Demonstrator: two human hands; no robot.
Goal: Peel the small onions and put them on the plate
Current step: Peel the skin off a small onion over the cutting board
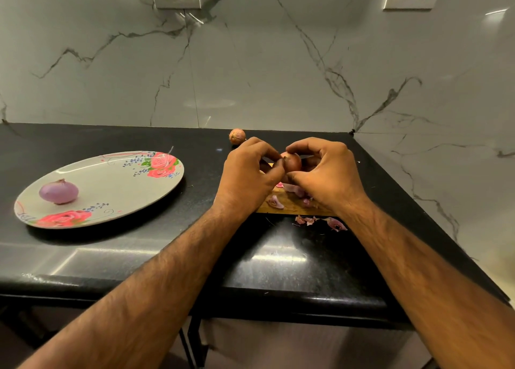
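Black counter [111,257], marble wall [250,76], plate [119,190], left hand [248,173], right hand [326,173] gripping onion [292,162]

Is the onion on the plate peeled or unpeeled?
Peeled: the onion on the plate shows smooth purple flesh, no papery brown skin.

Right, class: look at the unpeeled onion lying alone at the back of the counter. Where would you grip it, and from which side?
Probably pinch the unpeeled onion across its round middle, coming from above and the front. It rests low on the counter, the wall stands close behind it, and its thin tip, which seems to point sideways, offers little to hold.
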